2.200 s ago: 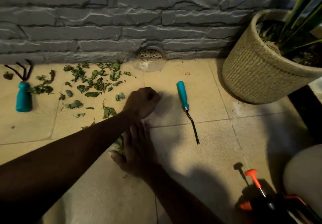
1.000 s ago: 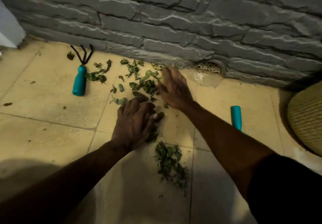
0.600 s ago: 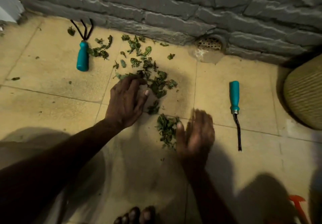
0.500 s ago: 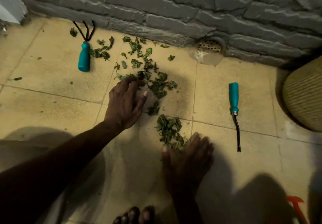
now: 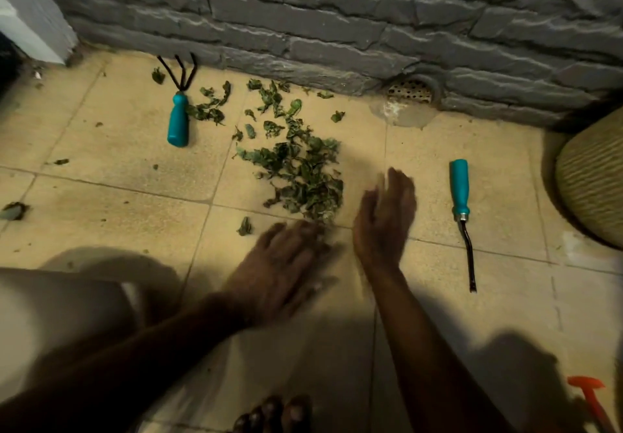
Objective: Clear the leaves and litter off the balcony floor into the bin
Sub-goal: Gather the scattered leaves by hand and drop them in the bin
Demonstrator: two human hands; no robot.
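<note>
1. The floor (image 5: 101, 217) is laid with beige square tiles and thin grout lines. It meets a wall of rough grey stone blocks (image 5: 337, 11), with a small perforated drain grille (image 5: 409, 90) at the wall's foot.
2. A heap of crumpled green leaves (image 5: 303, 173) lies on the tiles mid-frame, and loose ones trail from it towards the wall.
3. A teal-handled three-prong hand rake (image 5: 177, 122) lies left of the heap, touching some stray leaves. A teal-handled tool with a thin black shaft (image 5: 460, 193) lies well to the right.
4. The left hand (image 5: 283, 264) is low at the heap's near edge, fingers spread and holding nothing.
5. The right hand (image 5: 384, 217) stands edge-on just right of the heap, fingers straight and empty.
6. Both hands are motion-blurred, so I cannot tell whether they touch the leaves.
7. A woven straw-coloured planter (image 5: 593, 183) is cut off at the right edge, as are an orange plastic piece (image 5: 586, 395) at the lower right and a white block (image 5: 27, 18) at the upper left.
8. Bare toes (image 5: 269, 415) show at the bottom edge, in shadow.
</note>
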